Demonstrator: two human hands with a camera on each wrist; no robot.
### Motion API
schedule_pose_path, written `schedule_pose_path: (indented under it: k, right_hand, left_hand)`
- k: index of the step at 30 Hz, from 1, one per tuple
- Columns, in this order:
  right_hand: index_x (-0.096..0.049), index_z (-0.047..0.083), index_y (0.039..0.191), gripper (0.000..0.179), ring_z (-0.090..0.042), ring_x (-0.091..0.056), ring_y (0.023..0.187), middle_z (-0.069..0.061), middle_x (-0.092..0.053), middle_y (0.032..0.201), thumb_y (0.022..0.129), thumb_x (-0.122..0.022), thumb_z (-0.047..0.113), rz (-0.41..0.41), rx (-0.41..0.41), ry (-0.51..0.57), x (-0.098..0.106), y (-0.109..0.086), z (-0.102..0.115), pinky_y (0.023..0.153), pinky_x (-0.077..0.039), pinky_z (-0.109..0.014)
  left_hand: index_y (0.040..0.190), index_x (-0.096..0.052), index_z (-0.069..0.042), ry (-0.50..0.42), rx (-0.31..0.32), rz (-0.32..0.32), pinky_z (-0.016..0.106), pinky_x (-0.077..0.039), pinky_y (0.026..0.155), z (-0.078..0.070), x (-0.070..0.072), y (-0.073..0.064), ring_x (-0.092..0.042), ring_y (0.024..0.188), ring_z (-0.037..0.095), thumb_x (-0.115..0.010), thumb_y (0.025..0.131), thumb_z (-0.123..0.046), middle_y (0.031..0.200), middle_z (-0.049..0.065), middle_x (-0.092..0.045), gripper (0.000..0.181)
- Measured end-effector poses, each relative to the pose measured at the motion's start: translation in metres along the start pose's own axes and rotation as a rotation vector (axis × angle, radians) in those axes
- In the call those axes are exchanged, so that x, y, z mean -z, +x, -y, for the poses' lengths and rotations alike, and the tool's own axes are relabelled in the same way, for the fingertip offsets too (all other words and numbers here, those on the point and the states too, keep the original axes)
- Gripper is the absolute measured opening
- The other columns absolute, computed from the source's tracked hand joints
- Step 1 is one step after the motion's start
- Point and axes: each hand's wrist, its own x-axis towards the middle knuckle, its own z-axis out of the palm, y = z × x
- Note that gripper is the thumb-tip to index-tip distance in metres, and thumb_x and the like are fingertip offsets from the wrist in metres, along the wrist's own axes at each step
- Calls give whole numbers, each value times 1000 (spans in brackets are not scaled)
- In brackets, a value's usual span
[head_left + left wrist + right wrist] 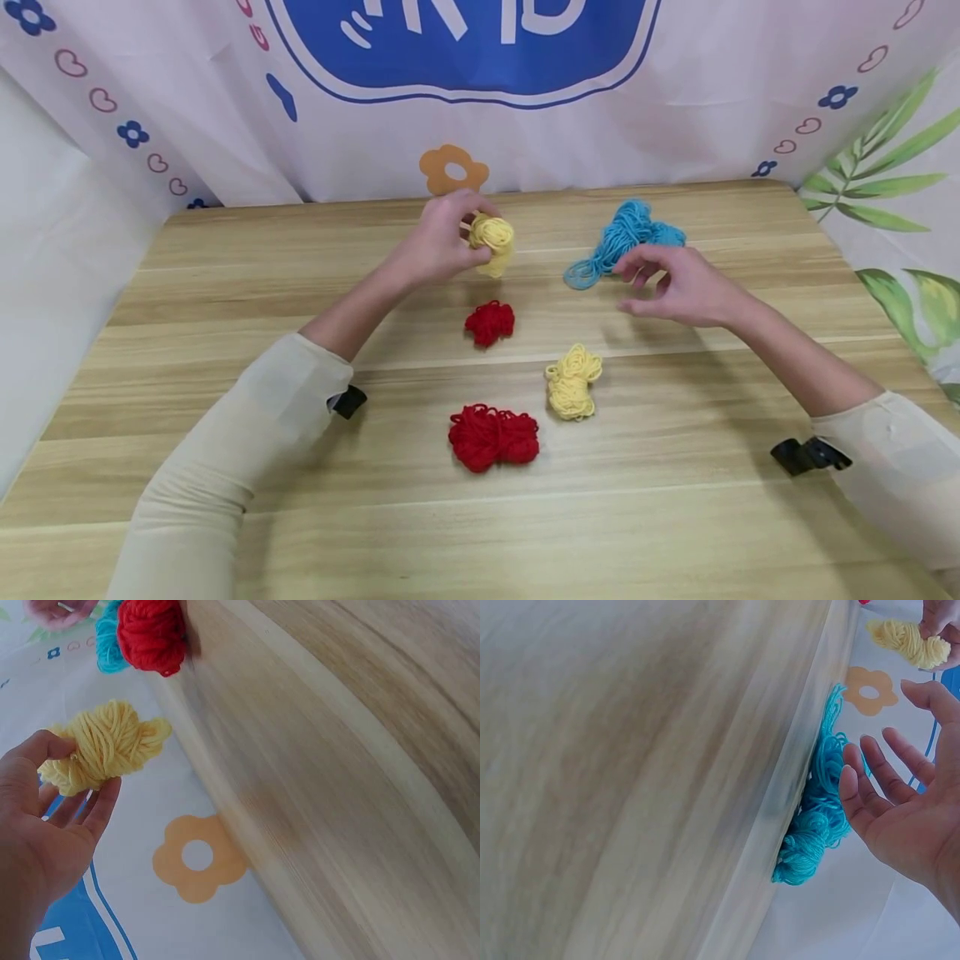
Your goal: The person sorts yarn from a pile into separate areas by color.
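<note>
My left hand (pixel 450 237) pinches a small skein of yellow yarn (pixel 492 242) between thumb and fingers, over the far middle of the table. In the left wrist view the yellow skein (pixel 105 746) looks bundled, with a narrow end pointing away from the palm. My right hand (pixel 678 287) holds nothing; its fingers are spread and relaxed close beside the blue yarn (pixel 626 237). The right wrist view shows the open palm (pixel 907 795) facing the blue yarn (pixel 814 817), which lies in a loose, loopy heap.
On the wooden table (pixel 337 517) lie a small red skein (pixel 490 323), a second yellow skein (pixel 573 383) and a larger red skein (pixel 495 437), all nearer than the blue yarn. A printed white cloth (pixel 360 158) hangs behind the far edge.
</note>
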Motion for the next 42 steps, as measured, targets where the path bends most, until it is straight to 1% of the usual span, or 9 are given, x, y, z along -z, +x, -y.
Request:
schedule_pose_path:
  k: [5, 10, 14, 18, 23, 28, 31, 35, 42]
  right_hand:
    - [-68, -3, 115, 36, -31, -64, 93, -16, -70, 105, 85, -83, 10, 4, -1, -1, 0, 0, 1, 67, -52, -22]
    - [-67, -3, 115, 37, -30, -64, 93, -16, -70, 106, 85, -84, 10, 9, 3, -9, 0, 0, 1, 67, -52, -22]
    - [-68, -3, 114, 35, -31, -64, 93, -16, -70, 105, 85, -83, 9, 9, -4, -10, 0, 0, 3, 68, -53, -23]
    - [-67, -3, 114, 35, -31, -64, 93, -16, -70, 104, 85, -83, 9, 15, 1, -6, -1, 0, 4, 69, -54, -28]
    - [-67, -3, 114, 35, -31, -64, 93, -15, -70, 104, 85, -83, 10, 20, 4, 1, -3, 0, 5, 68, -55, -30]
    - [-67, -3, 115, 36, -30, -64, 93, -15, -70, 104, 85, -83, 10, 24, 4, 4, -4, 0, 5, 68, -54, -30]
    - [-67, -3, 115, 36, -30, -64, 93, -15, -69, 104, 85, -83, 10, 29, 5, 3, -4, 0, 6, 68, -54, -29]
    - [-67, -2, 114, 36, -30, -64, 93, -15, -69, 103, 85, -84, 11, 32, 1, 4, -4, 0, 8, 67, -53, -27]
    - [-67, -1, 115, 36, -29, -64, 92, -14, -69, 103, 85, -84, 12, 39, 4, 8, -5, -1, 9, 67, -53, -25]
  left_hand:
    - [120, -66, 6, -24, 25, -31, 40, -60, 89, 8, 4, 0, -68, 100, 32, -74, 86, 4, 118, 18, -68, 35]
    - [122, -67, 6, -44, 59, -74, 40, -59, 88, 18, 8, 0, -68, 97, 32, -73, 88, 4, 119, 19, -69, 35]
    - [123, -67, 5, -39, 80, -106, 40, -57, 88, 25, 12, 0, -67, 101, 31, -73, 89, 2, 119, 19, -70, 34]
    - [120, -67, 5, -31, 105, -134, 39, -53, 88, 32, 16, 0, -64, 104, 31, -74, 90, 1, 118, 18, -70, 32]
    - [118, -68, 5, -66, 153, -164, 36, -54, 85, 38, 19, 0, -65, 102, 32, -72, 90, 2, 119, 18, -68, 29]
    - [116, -68, 6, -91, 182, -196, 29, -54, 78, 45, 22, 0, -64, 97, 32, -71, 90, 2, 116, 19, -68, 26]
    - [116, -67, 7, -93, 194, -217, 26, -54, 77, 49, 23, -1, -65, 96, 34, -72, 90, 1, 114, 21, -68, 27]
    - [119, -66, 8, -94, 214, -240, 26, -54, 80, 54, 25, -2, -66, 98, 35, -74, 91, 0, 114, 23, -67, 30]
    - [123, -63, 9, -94, 254, -254, 33, -53, 90, 60, 27, -2, -61, 105, 33, -72, 91, -1, 118, 24, -64, 35]
